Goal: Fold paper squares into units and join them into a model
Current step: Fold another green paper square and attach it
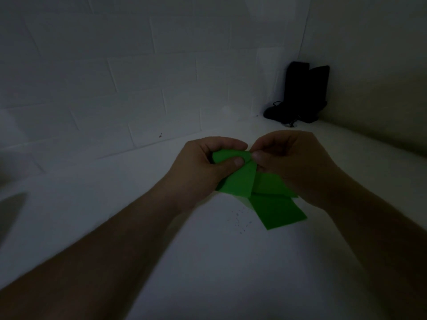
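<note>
A folded green paper unit point(239, 179) is held just above the white table, at the middle of the view. My left hand point(203, 165) grips its upper left part, thumb pressed on the top face. My right hand point(291, 162) pinches the paper's upper right tip between thumb and fingers. More green paper pieces point(279, 211) lie flat on the table under and below my right hand, partly hidden by it. The scene is dim.
A white table point(208, 262) runs to a white brick-pattern wall point(115, 77) behind. A black object point(300, 93) with a cord stands in the far right corner. Small dark specks point(240, 220) dot the table beside the paper.
</note>
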`<state>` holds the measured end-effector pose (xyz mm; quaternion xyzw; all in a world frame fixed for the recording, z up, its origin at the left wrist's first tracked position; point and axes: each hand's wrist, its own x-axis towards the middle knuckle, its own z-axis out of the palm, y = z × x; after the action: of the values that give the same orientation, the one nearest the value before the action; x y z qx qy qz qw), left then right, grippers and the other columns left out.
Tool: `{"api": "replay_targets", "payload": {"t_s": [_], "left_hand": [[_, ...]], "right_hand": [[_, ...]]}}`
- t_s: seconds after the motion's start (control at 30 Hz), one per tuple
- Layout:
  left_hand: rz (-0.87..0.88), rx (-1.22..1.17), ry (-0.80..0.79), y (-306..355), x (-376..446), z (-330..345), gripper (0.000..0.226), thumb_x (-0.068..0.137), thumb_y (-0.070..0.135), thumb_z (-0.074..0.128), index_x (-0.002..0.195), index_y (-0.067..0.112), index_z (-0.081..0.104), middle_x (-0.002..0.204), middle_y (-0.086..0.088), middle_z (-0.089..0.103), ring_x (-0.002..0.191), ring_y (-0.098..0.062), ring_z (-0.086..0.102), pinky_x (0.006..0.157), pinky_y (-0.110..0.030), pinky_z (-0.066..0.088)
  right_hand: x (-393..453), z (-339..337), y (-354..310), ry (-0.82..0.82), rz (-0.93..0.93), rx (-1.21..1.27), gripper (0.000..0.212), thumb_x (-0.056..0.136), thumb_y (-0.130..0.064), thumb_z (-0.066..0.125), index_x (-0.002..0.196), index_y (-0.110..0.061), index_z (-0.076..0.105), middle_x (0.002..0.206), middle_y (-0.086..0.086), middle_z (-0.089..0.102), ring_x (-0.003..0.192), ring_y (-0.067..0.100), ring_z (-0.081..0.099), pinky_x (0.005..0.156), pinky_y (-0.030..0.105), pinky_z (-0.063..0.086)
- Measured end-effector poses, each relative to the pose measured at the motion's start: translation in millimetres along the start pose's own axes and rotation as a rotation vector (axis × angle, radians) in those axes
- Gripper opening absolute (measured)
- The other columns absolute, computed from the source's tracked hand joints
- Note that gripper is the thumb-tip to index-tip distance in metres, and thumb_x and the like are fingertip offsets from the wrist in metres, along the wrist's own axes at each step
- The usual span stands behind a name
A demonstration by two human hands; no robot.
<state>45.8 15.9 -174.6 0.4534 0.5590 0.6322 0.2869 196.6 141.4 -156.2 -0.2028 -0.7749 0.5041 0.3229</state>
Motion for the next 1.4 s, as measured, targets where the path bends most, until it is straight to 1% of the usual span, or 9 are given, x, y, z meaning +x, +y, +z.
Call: {"api": "replay_targets", "payload": {"t_s": [0.27, 0.43, 0.63, 0.8, 0.93, 1.03, 1.13, 1.23, 1.4], "left_hand": [[0.018, -0.016, -0.004, 1, -1, 4, 0.027, 0.086, -0.003, 0.074, 0.105, 0.016, 0.076, 0.099, -0.006, 0.079, 0.092, -0.023, 0.076, 0.078, -0.033, 0.062], [0.058, 0.090, 0.104, 0, -1, 10, 0.026, 0.081, 0.006, 0.084, 0.099, 0.024, 0.078, 0.090, 0.004, 0.078, 0.083, -0.016, 0.076, 0.067, -0.026, 0.060], [0.055, 0.056, 0.139, -1, 0, 11, 0.020, 0.085, 0.005, 0.080, 0.096, 0.022, 0.078, 0.087, 0.002, 0.078, 0.080, -0.018, 0.076, 0.065, -0.027, 0.060], [0.043, 0.040, 0.125, 1, -1, 13, 0.022, 0.082, 0.003, 0.082, 0.097, 0.018, 0.077, 0.085, 0.004, 0.077, 0.078, -0.015, 0.075, 0.063, -0.024, 0.058], [0.001, 0.004, 0.149, -1, 2, 12, 0.023, 0.083, 0.002, 0.081, 0.095, 0.021, 0.078, 0.088, -0.001, 0.078, 0.081, -0.020, 0.075, 0.066, -0.029, 0.060], [-0.043, -0.072, 0.145, 0, 2, 10, 0.022, 0.085, -0.001, 0.078, 0.096, 0.017, 0.077, 0.086, -0.004, 0.078, 0.078, -0.021, 0.075, 0.067, -0.030, 0.061], [-0.053, -0.085, 0.139, -1, 2, 9, 0.022, 0.085, -0.002, 0.077, 0.094, 0.017, 0.077, 0.087, -0.006, 0.078, 0.080, -0.024, 0.075, 0.073, -0.036, 0.063], [-0.050, -0.092, 0.131, -1, 3, 9, 0.022, 0.085, -0.002, 0.077, 0.094, 0.018, 0.077, 0.087, -0.006, 0.078, 0.080, -0.024, 0.075, 0.072, -0.035, 0.063], [-0.040, -0.112, 0.091, -2, 2, 10, 0.020, 0.086, -0.003, 0.075, 0.096, 0.014, 0.076, 0.087, -0.007, 0.078, 0.080, -0.023, 0.075, 0.067, -0.031, 0.061]], "right_hand": [[1, 3, 1, 0.089, 0.015, -0.021, 0.011, 0.087, -0.004, 0.074, 0.085, -0.015, 0.075, 0.072, -0.004, 0.075, 0.064, 0.006, 0.070, 0.060, 0.016, 0.055], [2, 7, 4, 0.140, 0.041, 0.005, 0.010, 0.087, -0.008, 0.076, 0.085, -0.018, 0.075, 0.075, -0.004, 0.076, 0.070, 0.010, 0.073, 0.065, 0.022, 0.059], [2, 8, 5, 0.140, 0.054, 0.065, 0.012, 0.088, -0.006, 0.075, 0.086, -0.018, 0.074, 0.075, -0.002, 0.076, 0.072, 0.012, 0.073, 0.067, 0.025, 0.058], [2, 9, 6, 0.139, 0.064, 0.086, 0.022, 0.088, -0.005, 0.074, 0.104, -0.020, 0.069, 0.077, 0.004, 0.077, 0.074, 0.019, 0.075, 0.073, 0.035, 0.063], [3, 8, 6, 0.122, 0.073, 0.127, 0.025, 0.092, -0.004, 0.069, 0.108, -0.022, 0.067, 0.074, 0.005, 0.076, 0.073, 0.020, 0.075, 0.076, 0.039, 0.063], [4, 6, 7, 0.088, 0.121, 0.243, 0.025, 0.097, 0.000, 0.060, 0.111, -0.019, 0.067, 0.084, 0.012, 0.077, 0.087, 0.031, 0.075, 0.082, 0.046, 0.062], [6, 5, 6, 0.052, 0.171, 0.303, 0.023, 0.100, -0.001, 0.053, 0.112, -0.016, 0.067, 0.094, 0.014, 0.077, 0.090, 0.030, 0.076, 0.085, 0.046, 0.062], [5, 5, 5, 0.034, 0.173, 0.306, 0.022, 0.097, -0.003, 0.060, 0.113, -0.016, 0.067, 0.097, 0.016, 0.075, 0.093, 0.031, 0.075, 0.088, 0.046, 0.061], [3, 6, 7, 0.033, 0.125, 0.154, 0.034, 0.089, 0.001, 0.071, 0.113, -0.023, 0.068, 0.086, 0.009, 0.076, 0.088, 0.031, 0.075, 0.086, 0.051, 0.061]]}}
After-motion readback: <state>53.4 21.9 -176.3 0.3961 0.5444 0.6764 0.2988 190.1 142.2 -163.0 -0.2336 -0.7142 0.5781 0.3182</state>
